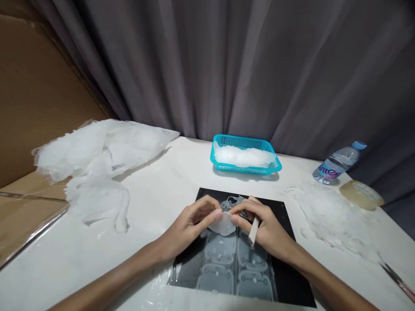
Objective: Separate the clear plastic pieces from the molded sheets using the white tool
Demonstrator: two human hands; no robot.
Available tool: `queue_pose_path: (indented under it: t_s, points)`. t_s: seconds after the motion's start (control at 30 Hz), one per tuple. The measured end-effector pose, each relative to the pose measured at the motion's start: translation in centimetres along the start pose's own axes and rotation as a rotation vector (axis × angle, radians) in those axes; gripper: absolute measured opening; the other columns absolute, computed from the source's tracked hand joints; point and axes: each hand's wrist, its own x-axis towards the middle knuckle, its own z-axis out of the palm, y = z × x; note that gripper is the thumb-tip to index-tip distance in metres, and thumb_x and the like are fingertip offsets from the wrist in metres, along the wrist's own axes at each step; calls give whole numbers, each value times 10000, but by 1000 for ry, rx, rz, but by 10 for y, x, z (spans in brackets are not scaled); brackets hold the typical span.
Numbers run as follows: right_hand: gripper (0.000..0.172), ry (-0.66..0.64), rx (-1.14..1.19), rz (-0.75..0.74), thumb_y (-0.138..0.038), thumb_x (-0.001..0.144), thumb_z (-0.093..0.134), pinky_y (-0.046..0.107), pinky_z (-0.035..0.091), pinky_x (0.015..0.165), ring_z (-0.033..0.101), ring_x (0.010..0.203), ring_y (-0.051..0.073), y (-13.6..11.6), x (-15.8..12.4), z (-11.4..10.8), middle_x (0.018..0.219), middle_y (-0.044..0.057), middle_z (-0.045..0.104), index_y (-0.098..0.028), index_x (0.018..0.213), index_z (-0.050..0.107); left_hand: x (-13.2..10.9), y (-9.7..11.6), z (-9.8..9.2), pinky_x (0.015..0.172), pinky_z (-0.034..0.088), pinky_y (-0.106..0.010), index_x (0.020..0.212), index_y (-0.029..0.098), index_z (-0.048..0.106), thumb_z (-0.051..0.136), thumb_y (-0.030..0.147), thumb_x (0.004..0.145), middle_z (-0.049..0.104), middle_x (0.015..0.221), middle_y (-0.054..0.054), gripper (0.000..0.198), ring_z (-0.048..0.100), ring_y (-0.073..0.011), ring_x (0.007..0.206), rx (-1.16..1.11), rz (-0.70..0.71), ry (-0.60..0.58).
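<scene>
Both my hands meet over a black mat (285, 276) in the middle of the white table. My left hand (189, 226) and my right hand (264, 226) pinch a small clear plastic piece (223, 224) between their fingertips. My right hand also grips a thin blade-like tool (253, 231) that points down and toward me. Under the hands lies a clear plastic sheet (233, 263) of moulded shapes in rows on the mat.
A turquoise basket (244, 166) with white plastic pieces stands behind the mat. A heap of clear plastic sheets (97, 160) lies at the left, scraps (327, 211) at the right. A water bottle (339, 163), a tape roll (361, 193) and scissors (400, 283) sit at the right edge.
</scene>
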Motion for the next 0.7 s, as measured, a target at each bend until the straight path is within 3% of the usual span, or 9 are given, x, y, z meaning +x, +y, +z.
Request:
queue_pose_path:
  t_s: [0.17, 0.3, 0.53, 0.7]
  points:
    - [122, -113, -24, -43, -291, 929, 750, 315, 413, 732, 497, 770, 167, -1, 0, -15, 874, -2, 681, -271, 1048, 738, 0, 5, 3, 720, 429, -283, 956, 203, 614, 622, 400, 1002, 650, 859, -24, 203, 584, -162, 801, -45, -13, 63]
    - [40, -116, -55, -86, -242, 942, 731, 327, 424, 775, 531, 832, 179, -2, 2, -24, 861, -3, 685, -254, 980, 728, 1, 3, 3, 747, 434, -271, 966, 202, 626, 628, 406, 1003, 660, 889, -22, 207, 595, -161, 835, -28, -19, 75]
    - [262, -191, -92, -139, -277, 880, 809, 334, 455, 822, 540, 892, 184, 7, 1, -23, 982, 7, 695, -255, 1112, 689, 5, -6, 4, 587, 341, -221, 977, 208, 571, 615, 454, 1007, 533, 671, 55, 252, 463, -106, 607, -66, -54, 142]
    - [103, -120, -68, -76, -286, 920, 762, 305, 447, 743, 540, 788, 160, 14, 0, -16, 861, 0, 662, -233, 996, 717, 5, -10, 6, 556, 294, -214, 987, 217, 554, 597, 475, 1014, 453, 620, 76, 263, 404, -96, 560, -83, -83, 133]
